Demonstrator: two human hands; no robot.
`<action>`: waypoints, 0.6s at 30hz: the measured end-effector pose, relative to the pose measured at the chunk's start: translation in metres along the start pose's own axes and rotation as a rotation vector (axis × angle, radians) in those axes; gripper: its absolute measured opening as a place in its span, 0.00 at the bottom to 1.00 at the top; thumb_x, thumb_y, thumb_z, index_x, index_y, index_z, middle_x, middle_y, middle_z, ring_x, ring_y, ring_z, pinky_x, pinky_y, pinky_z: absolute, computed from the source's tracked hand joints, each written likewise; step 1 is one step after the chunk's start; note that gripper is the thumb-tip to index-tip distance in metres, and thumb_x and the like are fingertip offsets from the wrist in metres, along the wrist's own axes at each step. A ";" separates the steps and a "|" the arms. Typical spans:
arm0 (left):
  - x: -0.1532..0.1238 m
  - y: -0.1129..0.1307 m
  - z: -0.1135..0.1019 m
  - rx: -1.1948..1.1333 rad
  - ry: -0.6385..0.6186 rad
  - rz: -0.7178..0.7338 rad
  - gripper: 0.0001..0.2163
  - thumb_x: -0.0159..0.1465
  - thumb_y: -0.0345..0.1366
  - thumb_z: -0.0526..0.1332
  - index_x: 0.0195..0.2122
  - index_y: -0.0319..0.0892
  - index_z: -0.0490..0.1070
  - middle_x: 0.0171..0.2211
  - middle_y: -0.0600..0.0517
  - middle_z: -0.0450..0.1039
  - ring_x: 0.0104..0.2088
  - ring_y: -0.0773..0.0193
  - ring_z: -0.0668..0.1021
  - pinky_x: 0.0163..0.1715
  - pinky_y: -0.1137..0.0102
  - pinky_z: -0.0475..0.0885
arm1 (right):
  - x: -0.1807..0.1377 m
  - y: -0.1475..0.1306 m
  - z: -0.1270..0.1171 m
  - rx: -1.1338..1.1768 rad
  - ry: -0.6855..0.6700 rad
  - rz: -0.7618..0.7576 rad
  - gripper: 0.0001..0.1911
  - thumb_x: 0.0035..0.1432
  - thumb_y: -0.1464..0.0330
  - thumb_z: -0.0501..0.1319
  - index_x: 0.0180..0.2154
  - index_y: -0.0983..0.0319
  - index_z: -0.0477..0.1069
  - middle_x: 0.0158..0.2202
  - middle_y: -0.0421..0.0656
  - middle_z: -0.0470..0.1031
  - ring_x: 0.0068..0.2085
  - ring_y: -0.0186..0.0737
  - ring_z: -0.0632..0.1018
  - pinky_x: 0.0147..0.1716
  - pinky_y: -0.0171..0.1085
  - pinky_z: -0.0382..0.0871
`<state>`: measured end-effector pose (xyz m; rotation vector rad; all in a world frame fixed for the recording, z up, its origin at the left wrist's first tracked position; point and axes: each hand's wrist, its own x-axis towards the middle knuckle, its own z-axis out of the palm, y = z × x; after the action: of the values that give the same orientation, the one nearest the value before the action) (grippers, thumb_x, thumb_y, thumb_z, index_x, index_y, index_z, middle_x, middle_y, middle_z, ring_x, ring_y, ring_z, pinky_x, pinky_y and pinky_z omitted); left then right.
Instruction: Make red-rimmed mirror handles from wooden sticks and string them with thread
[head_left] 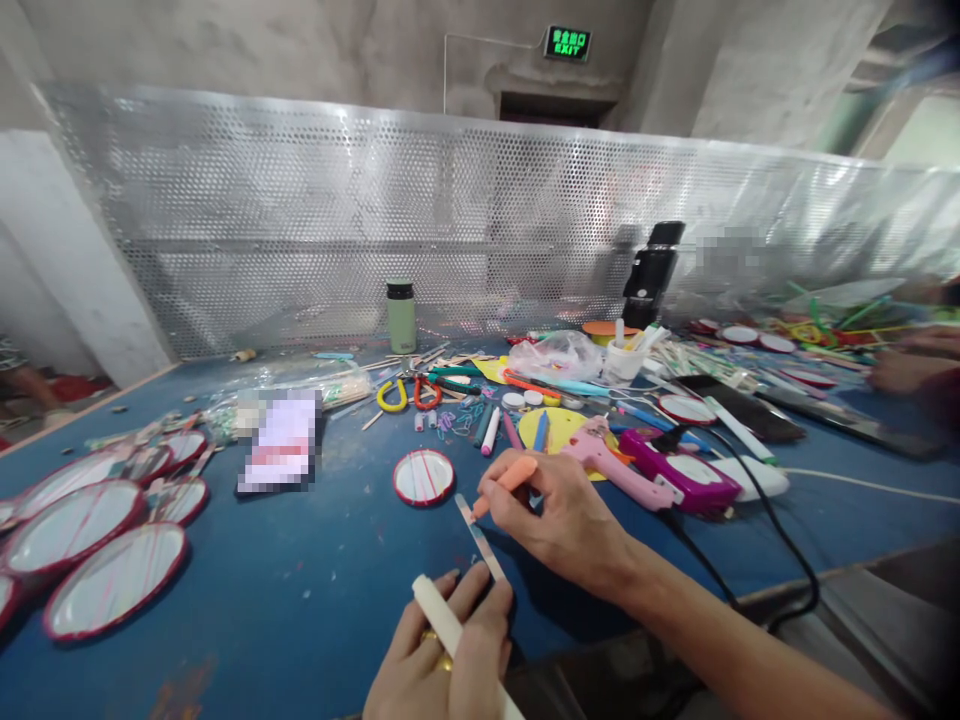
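My right hand is closed round an orange marker, its tip on a thin flat stick with pale and pinkish bands. The fingertips of my left hand hold the stick's near end close to the table. Lying across that same hand, under the thumb, is a cream-coloured marker. A small round disc with a red rim and pink streaks lies just beyond the stick. To the right of my right hand rests a pink and purple glue gun.
Larger red-rimmed oval discs overlap at the left, near a phone. Pliers, pens, clips and sticks clutter the back, with a green bottle behind. A black cable runs down the right side. Another person's hand is at far right.
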<state>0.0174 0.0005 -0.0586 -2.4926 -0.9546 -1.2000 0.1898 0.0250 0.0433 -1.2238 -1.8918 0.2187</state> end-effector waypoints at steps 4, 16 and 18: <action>0.001 0.001 0.000 -0.022 0.012 0.018 0.20 0.69 0.26 0.51 0.60 0.50 0.63 0.47 0.55 0.79 0.48 0.63 0.80 0.50 0.69 0.76 | 0.000 -0.001 0.001 -0.012 0.004 -0.012 0.11 0.58 0.71 0.57 0.24 0.62 0.70 0.24 0.38 0.76 0.21 0.29 0.69 0.22 0.31 0.60; 0.004 0.001 -0.004 0.018 0.020 0.012 0.14 0.69 0.27 0.53 0.51 0.48 0.71 0.47 0.55 0.79 0.47 0.64 0.81 0.48 0.70 0.77 | 0.003 0.001 0.003 -0.050 0.021 -0.006 0.11 0.59 0.71 0.57 0.25 0.62 0.70 0.26 0.37 0.77 0.24 0.29 0.71 0.25 0.31 0.60; 0.002 0.001 -0.002 0.009 0.020 0.005 0.15 0.69 0.27 0.53 0.53 0.48 0.70 0.48 0.55 0.79 0.48 0.64 0.80 0.49 0.70 0.76 | 0.003 0.001 0.004 -0.072 0.011 0.000 0.10 0.59 0.71 0.57 0.25 0.61 0.70 0.25 0.37 0.77 0.23 0.29 0.70 0.25 0.31 0.60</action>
<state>0.0177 -0.0001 -0.0553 -2.4701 -0.9464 -1.2145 0.1876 0.0287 0.0417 -1.2700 -1.9042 0.1448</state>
